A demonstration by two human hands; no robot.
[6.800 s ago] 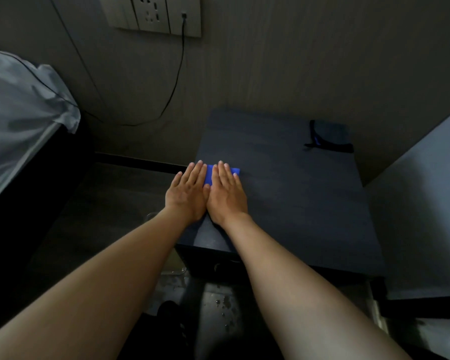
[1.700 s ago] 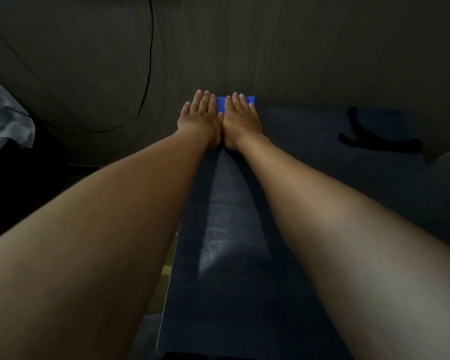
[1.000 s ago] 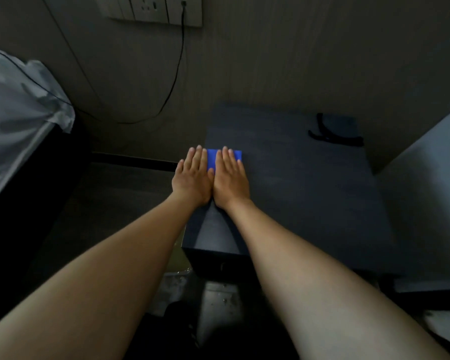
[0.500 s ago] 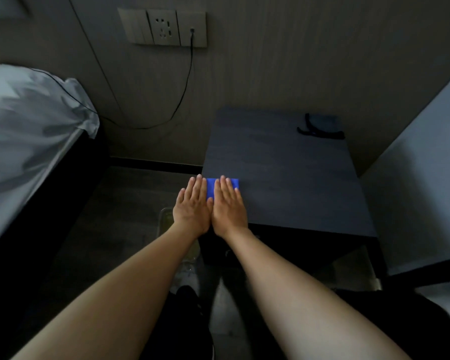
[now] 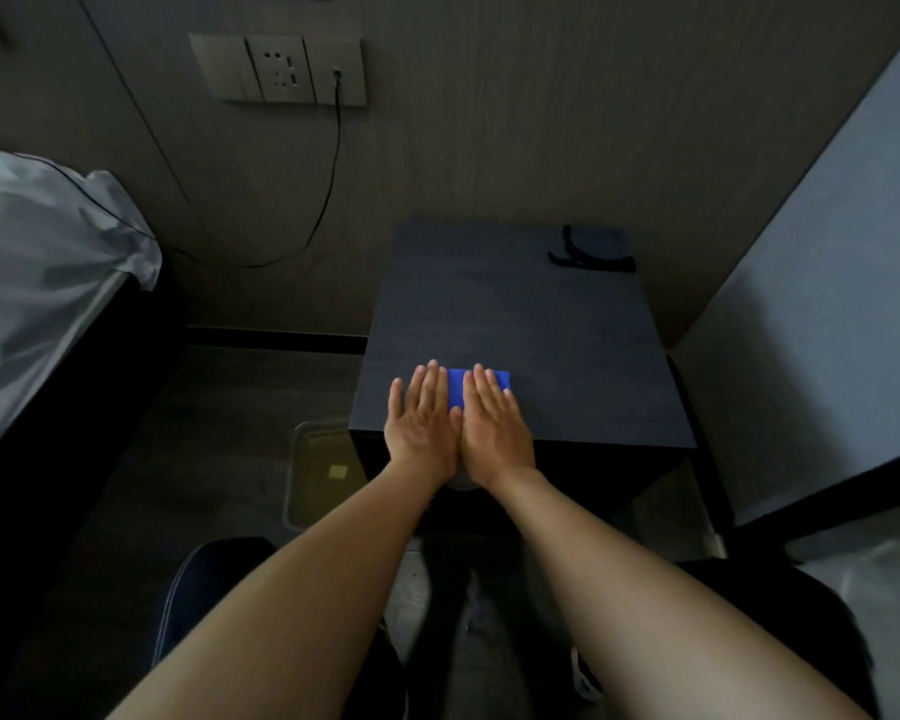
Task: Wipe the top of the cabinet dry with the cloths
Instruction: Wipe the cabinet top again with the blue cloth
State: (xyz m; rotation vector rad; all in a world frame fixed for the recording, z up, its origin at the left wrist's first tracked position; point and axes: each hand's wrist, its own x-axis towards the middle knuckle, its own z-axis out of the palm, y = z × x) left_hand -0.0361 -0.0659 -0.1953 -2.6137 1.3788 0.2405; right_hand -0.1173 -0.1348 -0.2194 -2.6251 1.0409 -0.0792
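- Blue cloth (image 5: 455, 388), folded flat, sits on the cabinet top (image 5: 520, 324) near the front edge, toward the front-left corner; mostly hidden under both palms, only a strip btwn the hands and a bit by the right fingertips shows.
- Grip: none as such. Left hand (image 5: 421, 426) and right hand (image 5: 492, 426) lie flat side by side, fingers straight and together, pressing the cloth down, not curled round it; heels of both hands overhang the front edge.
- Step, as I read it: mid-wipe, at the near end of a front-to-back stroke on the left strip of the top.
- Next move prob calls for pushing fwd toward the wall w/ even pressure, then shifting rightward to cover the centre and right parts.
- Orientation: visible part suggests the cloth's long axis runs left-right, parallel to the front edge; full outline hidden, so can't be sure. Fingers point at the back wall.
- Watch: dark strap-like item (image 5: 588, 257) at back-right corner would be in the way of later strokes.
- Around: wall socket (image 5: 281, 69) w/ a cable (image 5: 328, 184) hanging, grey bedding (image 5: 37, 272) at left.
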